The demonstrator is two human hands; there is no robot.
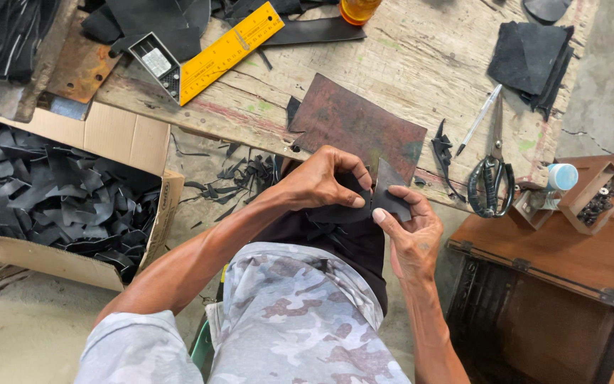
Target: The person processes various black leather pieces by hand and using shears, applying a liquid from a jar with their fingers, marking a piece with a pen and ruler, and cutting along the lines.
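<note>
- Left hand (pixel 321 181) pinching the upper edge of a black leather piece (pixel 391 199), thumb and fingers closed on it above the lap.
- Right hand (pixel 410 231) gripping the same piece from below and the side, thumb pressed on its face, fingers curled behind.
- Piece held in the air between both hands, just off the near edge of the tabletop (pixel 421 57), over more dark material (pixel 342 235) draped on the lap.
- Rust-brown cutting plate (pixel 360 124) flat on the tabletop right behind the hands; black offcut (pixel 443 153) curled beside it.
- Scissors (pixel 490 174) with black handles lying shut to the right, a pen (pixel 479 119) alongside, apart from both hands.
- Stack of black leather squares (pixel 531 60) at far right; yellow ruler (pixel 232 50) with square head at far left.
- Cardboard box (pixel 119 135) of black strip scraps (pixel 58 195) on the floor at left; small wooden tray (pixel 600 193) of dark hardware on the brown cabinet at right.
- Risk, as judged: small piece held only by fingertips, so a slackened pinch could drop it into the dark lap material or among the floor scraps, hard to pick out, black on black.
- Risk, as judged: uneven pull between the two hands could crease or skew the piece.
- Risk, as judged: scissors close to the tabletop edge, so a careless reach could knock them off.
</note>
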